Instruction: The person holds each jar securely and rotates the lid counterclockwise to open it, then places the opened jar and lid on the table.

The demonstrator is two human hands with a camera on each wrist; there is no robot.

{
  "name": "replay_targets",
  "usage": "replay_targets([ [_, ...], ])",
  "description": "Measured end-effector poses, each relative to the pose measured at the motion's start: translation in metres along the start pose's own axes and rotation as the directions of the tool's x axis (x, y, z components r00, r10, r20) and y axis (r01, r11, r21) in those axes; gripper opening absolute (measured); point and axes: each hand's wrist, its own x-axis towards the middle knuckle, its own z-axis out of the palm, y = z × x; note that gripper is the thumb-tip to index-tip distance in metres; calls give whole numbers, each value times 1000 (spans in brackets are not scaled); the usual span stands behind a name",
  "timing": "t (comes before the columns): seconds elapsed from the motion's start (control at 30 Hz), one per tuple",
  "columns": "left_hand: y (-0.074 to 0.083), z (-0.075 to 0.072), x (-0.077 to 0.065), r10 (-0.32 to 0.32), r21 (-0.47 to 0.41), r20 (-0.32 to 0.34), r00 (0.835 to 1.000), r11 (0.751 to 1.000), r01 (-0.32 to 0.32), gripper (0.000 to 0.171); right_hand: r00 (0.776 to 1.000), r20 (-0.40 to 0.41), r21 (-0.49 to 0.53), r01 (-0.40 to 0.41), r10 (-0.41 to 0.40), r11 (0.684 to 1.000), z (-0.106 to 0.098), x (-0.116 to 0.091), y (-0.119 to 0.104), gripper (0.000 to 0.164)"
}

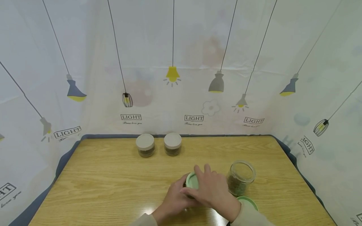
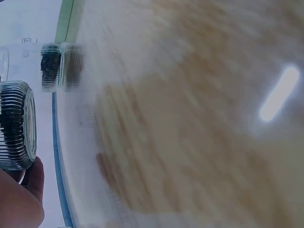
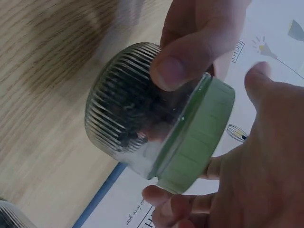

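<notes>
A ribbed glass jar is held tilted above the surface, toward its near side, with a green lid on its mouth. The left hand grasps its body, the thumb pressed along the glass. The right hand is spread about the lid: its thumb stands off, other fingertips meet the lower edge, and how firmly they bear on it I cannot tell. Dark contents show through the ribs.

Just right of the right hand, a clear jar stands upright, uncovered, with greenish, dry-looking matter in its lower part. A second green lid lies near it, partly hidden by the right sleeve. At the back edge stand two pale-lidded jars, the left one and the right one, a small gap between them, both with dark contents.

The right wrist view shows the held jar's ribbing and contents, mostly hidden from the head camera; the left wrist view shows its base.
</notes>
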Motion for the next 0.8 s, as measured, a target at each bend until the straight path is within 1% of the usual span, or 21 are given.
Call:
replay_targets([
  [0.1,2,0,0,-32,12,-4,999,999,32,82,999,32,8,-6,6,1000,2,-1,-1,89],
  [0.17,3,0,0,-64,9,2,998,998,64,82,999,48,18,21,-22,1000,2,0,0,82],
  [0.23,3,0,0,-92,9,8,996,996,92,82,996,68,33,60,-62,998,2,1,2,75],
  [0.3,3,1,-1,-97,12,8,995,995,97,82,989,93,44,110,-114,993,1,3,5,70],
  [0.4,2,1,-2,-99,35,-1,995,995,99,79,972,118,62,197,-203,978,-1,5,11,67],
  [0.5,1,0,-2,-107,56,-5,994,993,107,77,954,103,70,277,-283,958,-4,7,16,65],
  [0.6,1,-1,-2,-112,64,-1,994,992,112,77,940,85,65,325,-329,944,-4,7,19,66],
  [0.8,0,-1,-2,-108,76,-1,994,991,107,79,933,81,57,346,-350,936,-3,8,21,66],
])
